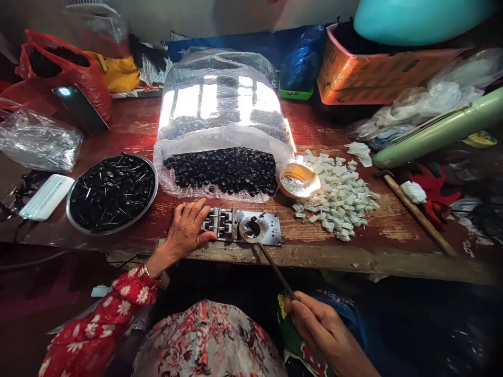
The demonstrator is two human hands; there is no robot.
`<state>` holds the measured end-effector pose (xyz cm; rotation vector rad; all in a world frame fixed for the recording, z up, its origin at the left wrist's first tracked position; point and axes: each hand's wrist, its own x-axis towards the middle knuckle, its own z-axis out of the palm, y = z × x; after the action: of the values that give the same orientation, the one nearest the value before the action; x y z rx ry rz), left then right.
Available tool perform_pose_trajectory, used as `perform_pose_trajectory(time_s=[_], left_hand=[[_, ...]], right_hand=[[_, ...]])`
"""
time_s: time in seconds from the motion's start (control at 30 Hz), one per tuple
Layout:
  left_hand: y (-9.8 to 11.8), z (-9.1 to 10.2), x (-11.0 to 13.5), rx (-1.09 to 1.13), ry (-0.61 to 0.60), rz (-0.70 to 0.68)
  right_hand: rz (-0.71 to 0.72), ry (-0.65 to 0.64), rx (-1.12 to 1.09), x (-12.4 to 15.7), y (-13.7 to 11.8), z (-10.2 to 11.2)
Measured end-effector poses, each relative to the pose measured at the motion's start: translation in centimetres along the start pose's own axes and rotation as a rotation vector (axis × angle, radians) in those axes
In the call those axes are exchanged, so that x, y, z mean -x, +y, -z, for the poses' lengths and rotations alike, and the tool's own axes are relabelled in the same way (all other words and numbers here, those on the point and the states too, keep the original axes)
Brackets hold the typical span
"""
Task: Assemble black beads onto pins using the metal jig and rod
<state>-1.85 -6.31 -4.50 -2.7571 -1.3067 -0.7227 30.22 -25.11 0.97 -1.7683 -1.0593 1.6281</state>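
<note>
My left hand [187,229] rests with fingers spread on the left end of a small metal press jig [242,226] fixed at the table's front edge. My right hand [320,325], below the table edge, is closed round the end of a thin metal lever rod [275,268] that runs up to the jig's round ring. Behind the jig lies a clear plastic bag of small black pieces [222,168]. A round metal tray [112,192] of black pieces with pins sits to the left.
A small metal bowl [298,180] and a heap of small white pieces [338,196] lie right of the bag. A wooden stick [418,214], green tube [440,133], orange box [373,73], red bag [63,68] and a white flat box [46,196] crowd the wooden table [393,235].
</note>
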Motion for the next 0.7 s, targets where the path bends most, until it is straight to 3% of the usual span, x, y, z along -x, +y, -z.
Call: perform_pose_trajectory(time_s=[0.37,0.57,0.7], left_hand=[[-0.1,-0.6,0.0,0.012,0.02,-0.001],[0.0,-0.8,0.1,0.018,0.033,0.006],[0.0,-0.8,0.2,0.02,0.02,0.017]], right_hand=[[-0.051,0.085,-0.18,1.2,0.4,-5.6],[-0.06,0.085,-0.45,0.9,0.9,-10.2],[-0.045,0.033,-0.598,0.5,1.1,-11.7]])
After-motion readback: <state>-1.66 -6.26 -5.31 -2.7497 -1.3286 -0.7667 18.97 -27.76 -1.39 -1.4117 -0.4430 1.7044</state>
